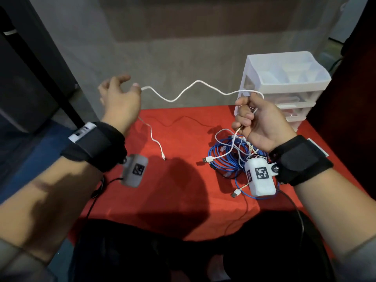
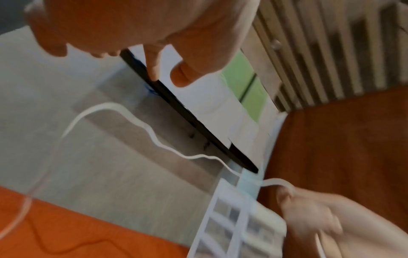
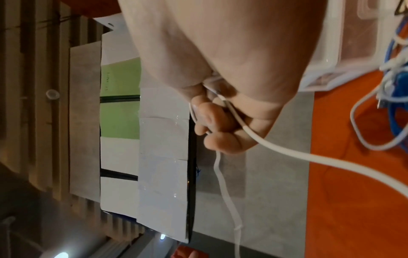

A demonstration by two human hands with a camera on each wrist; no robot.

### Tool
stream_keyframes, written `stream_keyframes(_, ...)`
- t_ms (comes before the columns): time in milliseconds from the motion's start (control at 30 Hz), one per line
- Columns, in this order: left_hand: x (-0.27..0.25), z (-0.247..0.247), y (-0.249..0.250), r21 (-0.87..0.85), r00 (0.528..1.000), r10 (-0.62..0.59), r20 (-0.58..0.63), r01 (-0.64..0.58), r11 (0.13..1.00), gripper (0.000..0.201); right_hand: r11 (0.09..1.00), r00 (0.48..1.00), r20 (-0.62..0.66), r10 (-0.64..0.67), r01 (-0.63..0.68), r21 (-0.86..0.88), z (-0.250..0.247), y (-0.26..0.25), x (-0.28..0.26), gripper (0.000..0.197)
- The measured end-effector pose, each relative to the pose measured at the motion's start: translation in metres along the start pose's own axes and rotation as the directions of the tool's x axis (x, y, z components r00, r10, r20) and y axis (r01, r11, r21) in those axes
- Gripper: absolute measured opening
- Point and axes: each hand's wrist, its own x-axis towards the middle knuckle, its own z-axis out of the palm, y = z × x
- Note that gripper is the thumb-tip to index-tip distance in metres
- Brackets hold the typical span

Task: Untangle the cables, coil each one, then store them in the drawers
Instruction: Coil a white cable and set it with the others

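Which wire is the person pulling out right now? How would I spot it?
Look above the red table, between the two raised hands. A thin white cable hangs there in wavy bends, its small plug end dangling down. Unlike the blue cables piled below, it is up in the air.

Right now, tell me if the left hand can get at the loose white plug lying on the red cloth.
Probably yes. The plug lies alone on the red cloth, below the left hand with nothing between. But that hand is busy with the white cable, which the right hand also grips.
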Motion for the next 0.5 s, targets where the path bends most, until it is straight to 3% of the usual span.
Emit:
stream_keyframes(67,-0.028,0.011,-0.003,-0.019,0.961,0.276,-0.014,-0.277,0.961,0.025,0.998,1.0,0.017,0.02,-0.021,0.059,0.006,0.001,-0.002,0.038)
stream_keyframes(133,-0.071,0.026,-0.001,-0.178,0.897,0.388,0.214,-0.354,0.918,0.021,0.994,0.999,0.037,0.031,-0.035,0.101,0.014,0.005,-0.005,0.035)
stream_keyframes(167,-0.095,0.035,-0.001,-0.227,0.829,0.395,0.396,-0.329,0.917,0.022,0.993,0.998,0.049,0.03,-0.036,0.117,0.018,0.008,-0.007,0.034)
stream_keyframes(233,-0.133,0.053,-0.005,-0.202,0.634,0.38,0.673,-0.337,0.92,0.024,0.99,0.997,0.072,0.039,-0.049,0.131,0.027,0.014,-0.011,0.033)
stream_keyframes(267,-0.145,0.058,-0.008,-0.193,0.561,0.363,0.744,-0.34,0.92,0.025,0.992,0.996,0.072,0.045,-0.054,0.115,0.03,0.015,-0.012,0.032)
stream_keyframes(300,-0.152,0.062,-0.009,-0.201,0.526,0.339,0.78,-0.303,0.932,0.025,0.996,0.997,0.059,0.05,-0.054,0.073,0.032,0.016,-0.014,0.031)
stream_keyframes(333,-0.154,0.063,-0.009,-0.22,0.525,0.322,0.788,-0.248,0.943,0.025,0.999,0.999,0.022,0.047,-0.047,0.005,0.033,0.017,-0.015,0.028)
stream_keyframes(400,-0.152,0.059,-0.008,-0.258,0.587,0.299,0.752,-0.155,0.954,0.026,0.976,0.993,-0.12,-0.023,-0.004,-0.218,0.027,0.02,-0.013,0.021)
stream_keyframes(467,-0.147,0.05,-0.005,-0.259,0.652,0.241,0.719,-0.069,0.963,0.03,0.859,0.939,-0.262,-0.223,0.062,-0.508,0.015,0.025,-0.01,0.034)
stream_keyframes(500,-0.144,0.045,-0.005,-0.258,0.658,0.207,0.724,-0.019,0.966,0.032,0.741,0.88,-0.277,-0.387,0.118,-0.661,0.008,0.026,-0.01,0.042)
